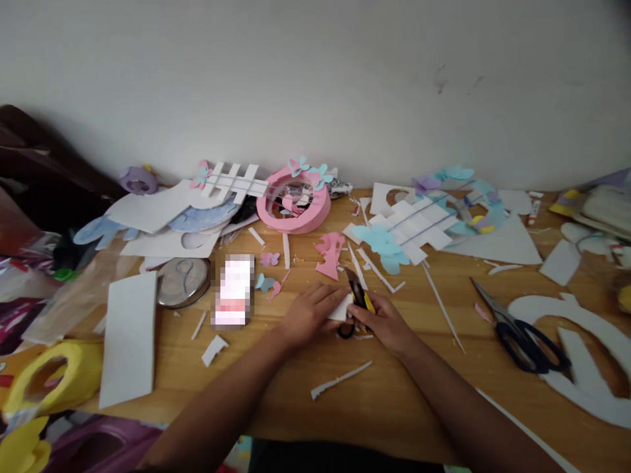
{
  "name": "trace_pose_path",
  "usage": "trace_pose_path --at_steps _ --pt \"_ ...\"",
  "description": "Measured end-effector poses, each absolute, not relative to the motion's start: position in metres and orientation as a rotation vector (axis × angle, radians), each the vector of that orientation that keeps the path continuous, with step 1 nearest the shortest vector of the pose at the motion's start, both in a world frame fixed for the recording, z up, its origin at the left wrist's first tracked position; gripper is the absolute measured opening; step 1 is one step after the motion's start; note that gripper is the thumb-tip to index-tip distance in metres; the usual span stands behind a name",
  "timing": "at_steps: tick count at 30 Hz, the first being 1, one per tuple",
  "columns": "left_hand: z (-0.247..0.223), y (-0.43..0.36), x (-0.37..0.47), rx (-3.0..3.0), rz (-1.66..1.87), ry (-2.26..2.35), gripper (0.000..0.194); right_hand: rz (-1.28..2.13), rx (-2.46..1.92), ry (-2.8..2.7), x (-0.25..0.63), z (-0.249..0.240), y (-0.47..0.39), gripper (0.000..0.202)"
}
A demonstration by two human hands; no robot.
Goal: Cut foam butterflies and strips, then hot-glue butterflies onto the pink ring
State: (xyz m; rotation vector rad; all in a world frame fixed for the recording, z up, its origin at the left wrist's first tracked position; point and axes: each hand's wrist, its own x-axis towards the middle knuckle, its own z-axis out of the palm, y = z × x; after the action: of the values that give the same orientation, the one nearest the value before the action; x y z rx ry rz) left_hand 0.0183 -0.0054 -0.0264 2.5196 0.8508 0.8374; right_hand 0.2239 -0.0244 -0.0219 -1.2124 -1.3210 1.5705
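Near the middle of the wooden table (290,410), my left hand (311,311) presses on a small white foam piece (340,309), its fingers together over the piece's left side. Close on its right, my right hand (387,320) grips a black and yellow utility knife (362,294), its blade pointing up and to the left. The knife is right at the foam piece's edge. Below the two hands a dark ring (346,330) shows partly; what it belongs to is hidden. A thin white scrap (341,380) lies nearer the front edge.
A phone (234,290), a round tin (183,282) and a white board (129,338) are on the left. Pink ring (323,211) and blue paper decorations (382,244) stand behind. Scissors (522,335) rest at the right beside a white foam ring (586,412).
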Motion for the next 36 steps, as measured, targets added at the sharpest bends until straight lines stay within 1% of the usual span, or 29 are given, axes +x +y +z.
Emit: trace_pose_path --at_steps 5,10,14,18,23,26,30,31,33,36 --pt "-0.029 -0.003 0.015 2.604 0.84 0.849 0.062 1.541 -1.224 -1.314 0.222 -0.022 -0.025 0.032" --pt "-0.028 0.001 0.009 2.712 0.847 0.835 0.063 1.536 -1.217 -1.318 0.221 -0.024 -0.025 0.037" --pt "-0.031 -0.001 0.013 2.572 0.854 0.812 0.061 1.543 -1.212 -1.284 0.22 -0.028 -0.025 0.039" --pt "-0.034 -0.001 0.017 2.362 0.944 0.762 0.059 1.576 -1.195 -1.22 0.216 -0.035 -0.028 0.044" --pt "-0.029 0.0 0.015 2.301 0.946 0.794 0.063 1.628 -1.161 -1.186 0.212 -0.04 -0.029 0.043" --pt "-0.025 -0.004 0.018 1.966 0.932 0.828 0.061 1.64 -1.139 -1.198 0.213 -0.038 -0.029 0.044" --pt "-0.023 -0.008 0.026 1.134 0.969 0.868 0.064 1.623 -1.122 -1.235 0.215 -0.029 -0.031 0.044" --pt "-0.022 -0.008 0.028 0.979 0.985 0.863 0.062 1.611 -1.127 -1.239 0.216 -0.026 -0.032 0.042" --pt "-0.02 -0.005 0.029 0.807 1.042 0.855 0.05 1.588 -1.123 -1.28 0.218 -0.019 -0.035 0.038" --pt "-0.017 -0.001 0.027 0.746 1.099 0.876 0.037 1.558 -1.02 -1.436 0.22 -0.011 -0.038 0.042"
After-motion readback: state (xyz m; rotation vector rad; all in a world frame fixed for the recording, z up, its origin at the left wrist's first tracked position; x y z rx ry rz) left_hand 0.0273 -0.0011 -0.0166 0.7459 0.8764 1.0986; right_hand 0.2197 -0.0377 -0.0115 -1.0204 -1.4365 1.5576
